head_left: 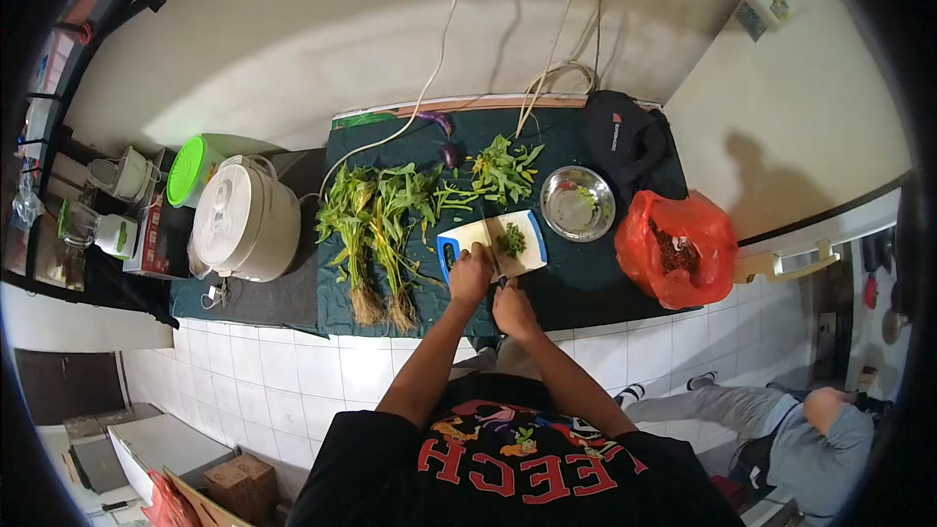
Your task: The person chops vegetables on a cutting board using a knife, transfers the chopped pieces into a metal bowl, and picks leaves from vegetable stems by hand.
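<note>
A white cutting board [532, 239] with a blue edge lies on the dark table cover. My right hand [513, 310] is closed around the handle of a knife [492, 242], its blade pointing away from me across the board. Close to the blade's left side, my left hand [470, 273] rests on the board with its fingers drawn together; what they hold is hidden. Chopped greens [510, 240] form a small heap right of the blade. Beyond the board lie loose leaves [505, 170]. A steel bowl [578, 203] with some green pieces stands to the right.
Rooted leafy bunches [376, 234] lie left of the board, with purple eggplants [448, 154] behind. A red plastic bag [676, 249] and a black cap [625, 141] occupy the right side. A white rice cooker [246, 220] stands left. Another person [810, 439] is at lower right.
</note>
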`<act>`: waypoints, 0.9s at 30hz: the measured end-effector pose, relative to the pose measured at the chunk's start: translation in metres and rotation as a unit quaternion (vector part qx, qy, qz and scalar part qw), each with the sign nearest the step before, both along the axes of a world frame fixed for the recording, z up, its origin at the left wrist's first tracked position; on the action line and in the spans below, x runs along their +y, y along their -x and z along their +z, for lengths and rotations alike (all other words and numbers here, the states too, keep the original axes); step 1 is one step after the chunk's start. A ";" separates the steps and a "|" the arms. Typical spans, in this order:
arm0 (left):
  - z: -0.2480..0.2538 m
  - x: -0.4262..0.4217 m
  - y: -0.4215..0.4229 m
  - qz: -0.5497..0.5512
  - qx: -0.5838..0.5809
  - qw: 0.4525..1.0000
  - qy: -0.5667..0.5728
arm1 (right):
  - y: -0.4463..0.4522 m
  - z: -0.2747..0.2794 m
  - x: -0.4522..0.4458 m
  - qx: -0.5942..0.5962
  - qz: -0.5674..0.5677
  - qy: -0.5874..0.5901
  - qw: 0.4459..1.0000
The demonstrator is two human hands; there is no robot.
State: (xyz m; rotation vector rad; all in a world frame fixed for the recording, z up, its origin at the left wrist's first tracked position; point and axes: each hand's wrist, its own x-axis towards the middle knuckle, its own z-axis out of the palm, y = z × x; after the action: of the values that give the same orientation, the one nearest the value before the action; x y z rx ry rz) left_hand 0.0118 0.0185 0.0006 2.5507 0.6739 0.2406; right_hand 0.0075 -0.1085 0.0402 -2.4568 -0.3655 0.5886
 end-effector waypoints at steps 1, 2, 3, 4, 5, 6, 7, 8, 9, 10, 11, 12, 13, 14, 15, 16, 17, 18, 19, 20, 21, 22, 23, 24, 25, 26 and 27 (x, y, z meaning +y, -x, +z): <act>0.002 0.000 0.000 0.003 0.003 1.000 -0.001 | 0.002 -0.007 0.000 0.031 -0.019 0.006 0.999; 0.004 0.001 0.000 0.001 -0.004 1.000 0.006 | 0.000 -0.014 -0.001 0.035 -0.018 0.005 0.999; 0.000 0.000 0.003 -0.003 -0.011 1.000 0.013 | -0.005 -0.015 -0.001 0.036 -0.002 0.007 0.999; -0.008 0.001 0.005 -0.005 -0.009 1.000 0.011 | -0.010 -0.014 -0.001 0.035 0.015 0.007 0.999; -0.013 0.003 0.004 -0.021 -0.019 1.000 -0.004 | -0.018 -0.013 -0.001 0.033 0.014 0.005 0.999; -0.010 0.003 0.002 -0.037 -0.030 0.999 -0.019 | -0.024 -0.010 -0.002 0.012 0.049 -0.004 0.999; -0.008 0.000 0.002 -0.037 -0.031 0.999 -0.022 | -0.028 -0.006 -0.003 -0.009 0.083 -0.014 0.996; -0.005 -0.001 0.001 -0.006 -0.008 1.000 -0.014 | -0.028 -0.002 -0.003 -0.011 0.085 -0.017 0.996; 0.000 -0.003 -0.001 0.027 0.014 1.000 -0.006 | -0.024 0.002 -0.004 0.010 0.062 -0.010 0.998; 0.003 -0.004 -0.001 0.029 0.019 0.999 -0.007 | -0.019 0.005 -0.005 0.034 0.041 -0.005 0.999; 0.006 -0.004 -0.002 0.033 0.022 0.999 -0.010 | -0.016 0.000 -0.007 0.036 0.045 -0.007 0.998; 0.005 -0.004 -0.001 0.027 0.013 1.000 -0.010 | -0.014 -0.007 -0.009 0.057 0.041 0.005 0.998; 0.004 -0.005 0.001 0.019 0.005 1.000 -0.008 | -0.012 -0.015 -0.012 0.078 0.035 0.017 0.996; 0.001 -0.005 0.002 0.019 0.012 1.000 -0.009 | -0.012 -0.023 -0.012 0.075 0.026 -0.005 0.997; 0.001 -0.006 0.001 0.017 0.007 1.000 -0.021 | -0.015 -0.023 -0.013 0.082 0.026 -0.005 0.996; 0.001 -0.007 0.002 0.014 -0.001 0.999 -0.033 | -0.021 -0.016 -0.014 0.063 0.053 -0.019 0.996; 0.001 -0.009 0.002 0.015 0.001 0.999 -0.034 | -0.029 -0.010 -0.014 0.041 0.081 -0.035 0.995; 0.004 -0.011 0.002 0.025 0.011 0.999 -0.031 | -0.033 -0.004 -0.012 0.046 0.073 -0.035 0.996; 0.006 -0.012 0.001 0.036 0.020 0.999 -0.028 | -0.035 -0.001 -0.012 0.044 0.074 -0.038 0.996; 0.008 -0.011 -0.001 0.037 0.019 0.999 -0.032 | -0.036 0.003 -0.014 0.052 0.076 -0.033 0.995; 0.008 -0.012 0.001 0.031 0.009 0.999 -0.029 | -0.033 0.000 -0.017 0.062 0.078 -0.027 0.995; 0.008 -0.013 0.003 0.024 0.000 0.999 -0.025 | -0.029 -0.003 -0.019 0.064 0.080 -0.028 0.994; 0.008 -0.014 0.003 0.025 0.002 0.999 -0.025 | -0.025 -0.006 -0.022 0.074 0.070 -0.030 0.994; 0.007 -0.015 0.003 0.027 0.000 0.999 -0.020 | -0.024 -0.009 -0.024 0.083 0.060 -0.032 0.994; 0.007 -0.015 0.003 0.030 -0.002 0.999 -0.016 | -0.026 -0.012 -0.024 0.084 0.061 -0.033 0.994; 0.008 -0.016 0.004 0.031 -0.001 0.999 -0.017 | -0.029 -0.014 -0.024 0.076 0.077 -0.045 0.993; 0.008 -0.015 0.004 0.021 -0.006 1.000 -0.018 | -0.034 -0.012 -0.023 0.067 0.092 -0.058 0.992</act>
State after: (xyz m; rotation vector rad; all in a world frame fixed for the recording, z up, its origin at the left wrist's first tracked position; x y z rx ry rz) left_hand 0.0076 0.0032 0.0083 2.5684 0.7258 0.2846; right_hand 0.0418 -0.1313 0.0286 -2.2744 -0.5597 0.7828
